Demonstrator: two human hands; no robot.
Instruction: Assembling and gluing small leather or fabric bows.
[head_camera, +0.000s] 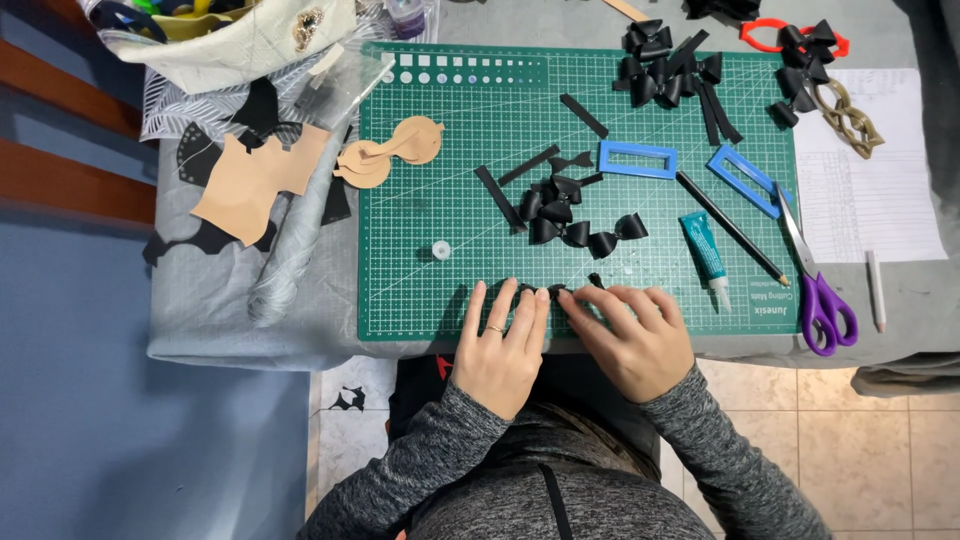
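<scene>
My left hand (500, 345) and my right hand (630, 335) lie side by side at the near edge of the green cutting mat (450, 150). Their fingertips press together on a small black bow piece (555, 291), mostly hidden under the fingers. Just beyond the hands a cluster of folded black bow pieces (565, 212) and black strips (497, 195) lies on the mat. A small white cap (441, 250) sits to the left of my hands.
A teal glue tube (706, 250), a black pencil (730, 228), two blue rectangular frames (637, 159) and purple-handled scissors (820, 295) lie to the right. More black bows (665, 70) are at the back. Tan cut-out shapes (390, 152) and a paper sheet (870, 190) flank the mat.
</scene>
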